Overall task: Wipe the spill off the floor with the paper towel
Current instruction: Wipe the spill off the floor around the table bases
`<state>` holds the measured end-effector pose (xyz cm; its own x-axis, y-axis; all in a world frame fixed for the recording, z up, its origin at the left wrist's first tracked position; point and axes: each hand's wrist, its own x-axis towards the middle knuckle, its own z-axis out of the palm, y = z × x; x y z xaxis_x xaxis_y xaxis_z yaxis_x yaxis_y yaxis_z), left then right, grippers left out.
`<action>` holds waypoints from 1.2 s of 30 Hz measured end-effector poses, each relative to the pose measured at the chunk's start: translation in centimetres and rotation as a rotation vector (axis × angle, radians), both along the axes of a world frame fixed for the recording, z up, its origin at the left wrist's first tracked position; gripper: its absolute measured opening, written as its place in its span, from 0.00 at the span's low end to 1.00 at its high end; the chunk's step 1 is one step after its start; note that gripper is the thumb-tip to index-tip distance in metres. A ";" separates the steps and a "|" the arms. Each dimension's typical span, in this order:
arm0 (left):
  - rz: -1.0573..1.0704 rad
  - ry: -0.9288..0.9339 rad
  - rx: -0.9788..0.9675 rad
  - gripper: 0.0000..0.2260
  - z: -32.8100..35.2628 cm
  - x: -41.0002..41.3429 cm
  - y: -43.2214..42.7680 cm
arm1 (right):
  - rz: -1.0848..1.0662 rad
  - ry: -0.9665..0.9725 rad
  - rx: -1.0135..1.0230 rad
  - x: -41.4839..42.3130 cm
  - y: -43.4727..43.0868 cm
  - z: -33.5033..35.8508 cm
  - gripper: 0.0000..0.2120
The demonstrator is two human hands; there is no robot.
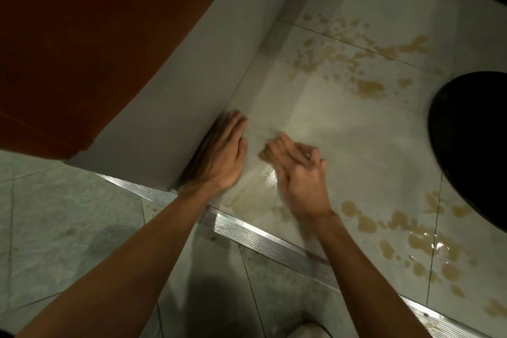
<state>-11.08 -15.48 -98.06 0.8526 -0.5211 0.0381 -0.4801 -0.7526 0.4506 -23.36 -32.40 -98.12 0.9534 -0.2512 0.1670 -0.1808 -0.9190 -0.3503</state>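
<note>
Near: metal threshold strip (274, 241) runs diagonal, near right to far left.

One paper towel (274, 115) spread flat on floor (384, 145), long axis near-left to far-right, soaked beige.

Two hands on it: left hand (222, 156) flat, fingers straight; right hand (297, 173) fingers spread, blurred.

Brown spill (367, 88) spots, too many to count, right and far. Two black objects (472, 145) at right edge.
</note>
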 end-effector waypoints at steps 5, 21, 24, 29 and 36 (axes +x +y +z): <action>-0.025 -0.089 0.032 0.24 -0.2 -0.5 0.3 | -0.041 0.004 -0.057 -2.0 2.8 -1.4 0.25; -0.010 -0.080 -0.038 0.23 0.4 -0.7 -0.2 | -0.102 0.106 0.100 0.4 -5.2 0.4 0.20; 0.054 -0.007 -0.090 0.21 0.9 -0.9 -1.1 | -0.153 0.052 0.324 -0.1 -5.8 0.9 0.21; 0.048 0.123 -0.284 0.14 2.4 -3.0 -4.4 | -0.418 -0.138 0.485 -1.0 -6.1 2.3 0.12; 0.302 0.869 -0.674 0.16 5.9 -4.8 -9.4 | -0.553 -0.387 1.248 -1.5 -6.0 6.8 0.14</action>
